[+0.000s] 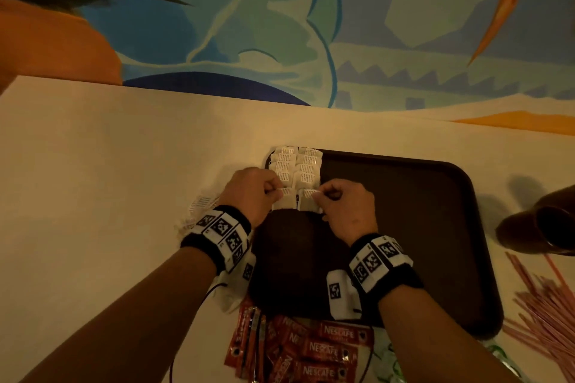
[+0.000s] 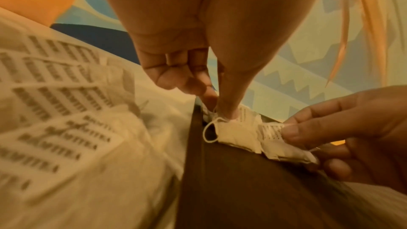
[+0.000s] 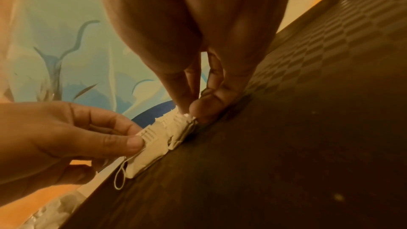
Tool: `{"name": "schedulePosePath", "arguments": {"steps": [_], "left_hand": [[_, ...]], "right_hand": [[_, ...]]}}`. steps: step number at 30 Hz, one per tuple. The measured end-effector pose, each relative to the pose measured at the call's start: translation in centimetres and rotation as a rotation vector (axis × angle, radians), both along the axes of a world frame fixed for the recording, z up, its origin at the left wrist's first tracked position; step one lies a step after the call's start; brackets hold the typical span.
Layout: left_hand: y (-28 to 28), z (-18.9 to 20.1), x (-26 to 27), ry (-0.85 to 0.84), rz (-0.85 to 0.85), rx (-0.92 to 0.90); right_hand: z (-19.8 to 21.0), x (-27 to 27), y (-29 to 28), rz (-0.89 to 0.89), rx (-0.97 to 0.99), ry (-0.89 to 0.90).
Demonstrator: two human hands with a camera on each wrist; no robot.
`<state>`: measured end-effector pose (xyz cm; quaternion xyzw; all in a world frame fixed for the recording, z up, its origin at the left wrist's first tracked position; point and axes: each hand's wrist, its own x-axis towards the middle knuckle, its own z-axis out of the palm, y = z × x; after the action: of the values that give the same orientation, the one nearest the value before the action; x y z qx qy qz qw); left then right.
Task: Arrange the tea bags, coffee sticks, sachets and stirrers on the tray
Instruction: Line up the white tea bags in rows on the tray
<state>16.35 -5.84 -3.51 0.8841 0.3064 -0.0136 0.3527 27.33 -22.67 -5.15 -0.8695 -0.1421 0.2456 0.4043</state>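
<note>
A dark brown tray lies on the cream table. Two columns of white tea bags run along its far left corner. My left hand pinches the paper tag of the nearest tea bag in the left column. My right hand pinches the tag of the nearest tea bag in the right column. In the left wrist view the left hand holds the top of its tea bag, which lies on the tray. In the right wrist view the right hand pinches its tag at the row's end.
Loose tea bags lie on the table left of the tray. Red coffee sticks are heaped at the near edge, with green sachets beside them. Pink stirrers fan out at the right, below a dark brown object.
</note>
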Motion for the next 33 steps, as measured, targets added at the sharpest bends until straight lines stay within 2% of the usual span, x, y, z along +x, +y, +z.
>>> {"name": "schedulePosePath", "arguments": {"steps": [9,12,16,19,22,27,33], "left_hand": [[1.2,0.1,0.5,-0.055,0.049,-0.035],[1.3,0.0,0.6,-0.096,0.033,0.012],[0.8,-0.2,0.2,-0.175,0.013,0.131],[-0.1,-0.7,-0.3,-0.171,-0.059,0.178],[-0.5,-1.4,-0.6,-0.128,-0.089,0.192],[-0.6,-1.3,-0.8,-0.114,-0.085,0.154],[2.0,3.3,-3.4,-0.078,-0.058,0.142]], "right_hand": [[0.5,0.1,1.3,-0.071,-0.053,-0.030],[0.6,0.0,1.5,-0.081,-0.094,-0.044],[0.6,-0.5,1.3,-0.053,-0.138,-0.191],[0.2,-1.2,1.0,0.047,-0.095,-0.280],[-0.1,-1.7,1.2,0.134,-0.071,-0.248],[0.3,-1.5,1.9,0.135,-0.140,-0.177],[4.1,-1.3,1.7,0.151,-0.153,-0.105]]}}
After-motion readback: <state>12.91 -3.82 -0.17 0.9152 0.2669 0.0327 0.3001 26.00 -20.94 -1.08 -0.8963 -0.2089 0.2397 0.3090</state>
